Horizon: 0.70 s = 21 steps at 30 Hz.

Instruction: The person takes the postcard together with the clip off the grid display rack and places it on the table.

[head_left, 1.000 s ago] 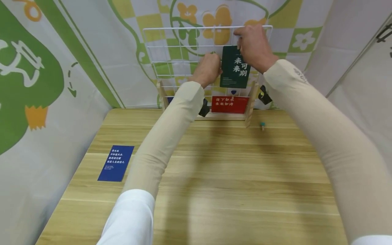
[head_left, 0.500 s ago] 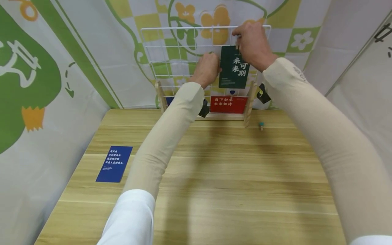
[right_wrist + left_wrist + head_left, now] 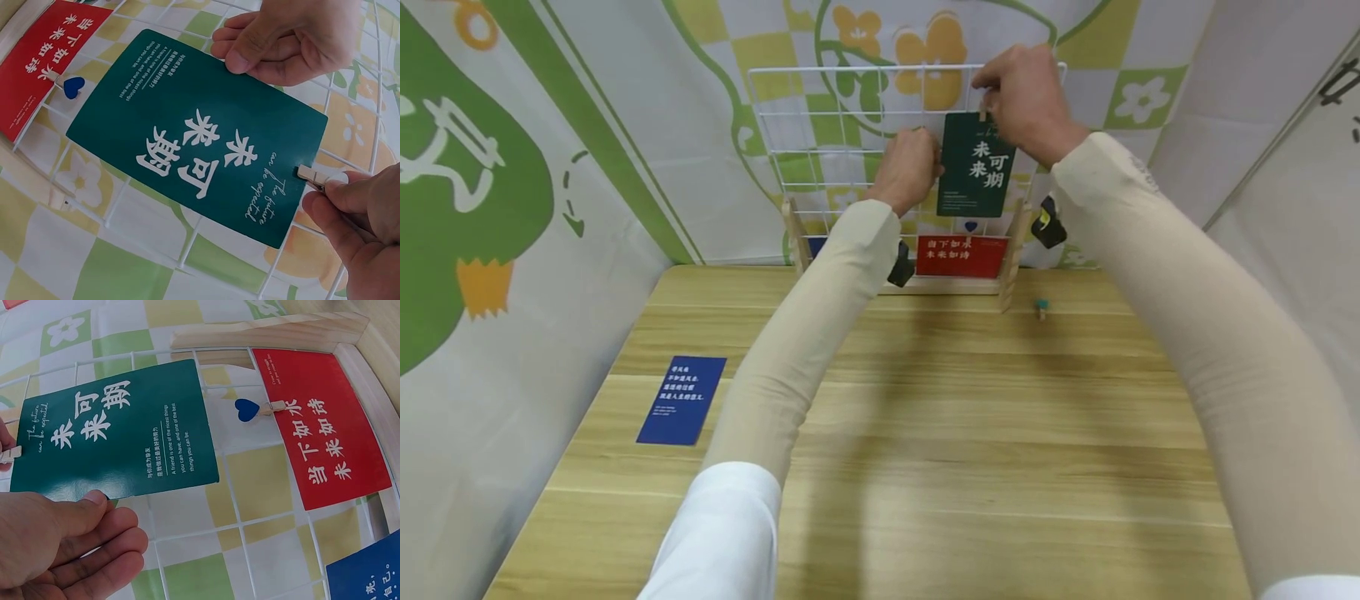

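Note:
A dark green card [image 3: 973, 183] with white lettering lies against the white wire grid [image 3: 842, 152]. With thumb and fingers my left hand [image 3: 907, 171] pinches its left long edge, as the right wrist view shows. At the card's top edge, my right hand [image 3: 1028, 98] pinches a small wooden clothespin [image 3: 310, 175] with a pale round end. The clothespin's jaws sit over the card's edge. Below hangs a red card [image 3: 328, 431], fixed to the grid by a clothespin with a blue heart [image 3: 247, 410].
The grid stands in a wooden frame [image 3: 1011, 267] at the back of the table [image 3: 985, 433]. Part of a blue card [image 3: 369, 569] shows low on the grid. Another blue card [image 3: 682, 400] lies at left on the table. A small teal-topped clothespin [image 3: 1042, 309] lies right of the frame.
My right hand has shifted slightly up and to the right at the card's top, and more of the clothespin shows. My left hand and the green card stay almost in place.

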Each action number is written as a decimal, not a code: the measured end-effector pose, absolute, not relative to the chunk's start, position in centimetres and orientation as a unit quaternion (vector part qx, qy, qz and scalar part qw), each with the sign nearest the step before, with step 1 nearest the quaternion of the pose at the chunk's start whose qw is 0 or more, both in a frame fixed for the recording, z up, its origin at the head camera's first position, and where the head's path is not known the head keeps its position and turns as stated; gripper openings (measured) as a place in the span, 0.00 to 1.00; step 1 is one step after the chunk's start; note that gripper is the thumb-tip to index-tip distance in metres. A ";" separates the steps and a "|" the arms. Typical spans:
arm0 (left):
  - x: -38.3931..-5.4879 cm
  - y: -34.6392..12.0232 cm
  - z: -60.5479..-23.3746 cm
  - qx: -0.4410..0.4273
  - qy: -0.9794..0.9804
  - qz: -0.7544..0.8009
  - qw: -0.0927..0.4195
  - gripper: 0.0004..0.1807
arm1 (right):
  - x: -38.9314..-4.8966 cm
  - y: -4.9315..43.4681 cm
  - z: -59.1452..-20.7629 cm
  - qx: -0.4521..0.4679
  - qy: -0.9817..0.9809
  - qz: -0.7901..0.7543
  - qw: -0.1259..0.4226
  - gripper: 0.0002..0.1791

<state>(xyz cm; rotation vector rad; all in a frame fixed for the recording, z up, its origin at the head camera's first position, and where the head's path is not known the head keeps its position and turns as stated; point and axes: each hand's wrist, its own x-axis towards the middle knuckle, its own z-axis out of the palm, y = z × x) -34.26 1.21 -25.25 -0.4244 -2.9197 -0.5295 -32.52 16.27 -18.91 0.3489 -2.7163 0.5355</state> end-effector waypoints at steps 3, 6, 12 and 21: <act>-34.3 1.3 -25.2 -0.138 -0.970 -0.184 0.073 0.10 | -32.5 16.4 -18.7 0.122 -0.959 0.192 0.167 0.20; -34.3 1.4 -25.2 -0.136 -0.970 -0.189 0.072 0.11 | -32.5 16.6 -18.7 0.126 -0.959 0.193 0.167 0.20; -34.3 1.4 -25.2 -0.138 -0.969 -0.195 0.060 0.10 | -32.4 16.7 -18.6 0.131 -0.959 0.187 0.169 0.19; -34.4 1.3 -25.3 -0.137 -0.968 -0.207 0.047 0.10 | -32.4 16.7 -18.7 0.131 -0.959 0.186 0.171 0.20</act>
